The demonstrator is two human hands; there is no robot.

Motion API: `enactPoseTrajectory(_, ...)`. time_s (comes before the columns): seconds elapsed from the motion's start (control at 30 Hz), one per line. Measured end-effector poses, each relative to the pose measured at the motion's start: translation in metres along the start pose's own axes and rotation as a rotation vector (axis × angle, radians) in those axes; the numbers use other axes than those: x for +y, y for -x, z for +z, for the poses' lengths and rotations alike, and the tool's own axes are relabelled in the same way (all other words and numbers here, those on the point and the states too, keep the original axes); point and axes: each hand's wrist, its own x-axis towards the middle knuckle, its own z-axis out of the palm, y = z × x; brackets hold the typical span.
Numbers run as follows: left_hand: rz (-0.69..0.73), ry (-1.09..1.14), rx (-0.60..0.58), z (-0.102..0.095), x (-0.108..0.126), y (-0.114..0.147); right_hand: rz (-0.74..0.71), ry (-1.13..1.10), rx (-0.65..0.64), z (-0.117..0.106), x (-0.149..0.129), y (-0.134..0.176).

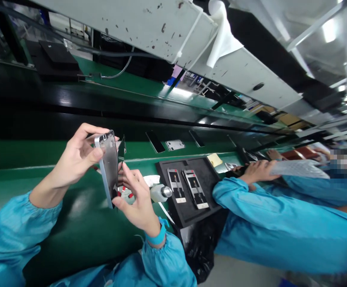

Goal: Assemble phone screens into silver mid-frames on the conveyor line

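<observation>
Up off the bench, my left hand (82, 153) grips the upper end of a silver-edged phone housing (110, 171), thumb on its near face. The housing stands almost upright, tilted slightly. Close behind it is a dark, glossy panel (121, 150), partly hidden, and I cannot tell whether the two are joined. My right hand (139, 197) is closed round the lower right side, with the thumb at the housing's bottom corner and fingers by the panel. Below and right of the hands lies a translucent bottle (160, 193) with a metal cap.
A black foam tray (188, 159) holding two phone parts (195, 189) sits right of my hands. Phone pieces (175, 144) lie along the green bench (80, 215) behind. A co-worker's sleeve (259, 203) and hand (258, 171) are at the right. A black bag (201, 247) hangs below the tray.
</observation>
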Motion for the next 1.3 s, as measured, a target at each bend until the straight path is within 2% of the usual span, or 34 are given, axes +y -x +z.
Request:
enactPoseTrajectory(0.1,0.030,-0.033,-0.004,-0.001,-0.007,0.001,0.010,-0.010,0.067,0.015,0.008,-0.007)
enactPoseTrajectory(0.27,0.030,-0.106,0.096,0.007,-0.005,0.007,-0.064,0.114,0.058,0.023,0.015,-0.021)
enactPoseTrajectory(0.37,-0.062,0.024,0.147,0.021,-0.005,0.010,-0.080,0.171,0.054,0.029,0.017,-0.027)
enactPoseTrajectory(0.47,-0.176,0.176,0.255,0.032,-0.008,0.009,-0.064,0.166,0.094,0.030,0.013,-0.031)
enactPoseTrajectory(0.53,-0.250,0.212,0.244,0.037,-0.008,0.008,-0.019,0.098,0.196,0.025,0.007,-0.035)
enactPoseTrajectory(0.6,-0.300,0.194,0.171,0.040,-0.007,0.009,0.095,-0.024,0.231,0.015,-0.001,-0.042)
enactPoseTrajectory(0.67,-0.318,0.158,0.107,0.043,-0.005,0.013,0.216,-0.152,0.148,0.005,-0.008,-0.048)
enactPoseTrajectory(0.73,-0.321,0.121,0.062,0.045,-0.001,0.018,0.274,-0.243,0.063,-0.003,-0.015,-0.049)
enactPoseTrajectory(0.83,-0.285,0.039,0.011,0.050,0.005,0.029,0.263,-0.309,0.064,-0.009,-0.026,-0.041)
enactPoseTrajectory(0.93,-0.191,-0.098,0.012,0.056,0.008,0.038,0.237,-0.294,0.078,-0.010,-0.034,-0.035)
enactPoseTrajectory(1.03,-0.108,-0.197,0.111,0.058,0.008,0.035,0.173,-0.236,0.120,-0.008,-0.036,-0.032)
enactPoseTrajectory(1.1,-0.137,-0.106,0.218,0.058,0.010,0.026,0.124,-0.168,0.116,-0.007,-0.034,-0.027)
enactPoseTrajectory(1.2,-0.248,0.184,0.331,0.055,0.020,0.010,0.106,-0.102,-0.082,-0.006,-0.030,-0.009)
enactPoseTrajectory(1.3,-0.256,0.303,0.347,0.057,0.032,0.002,0.093,-0.150,-0.224,-0.006,-0.028,0.010)
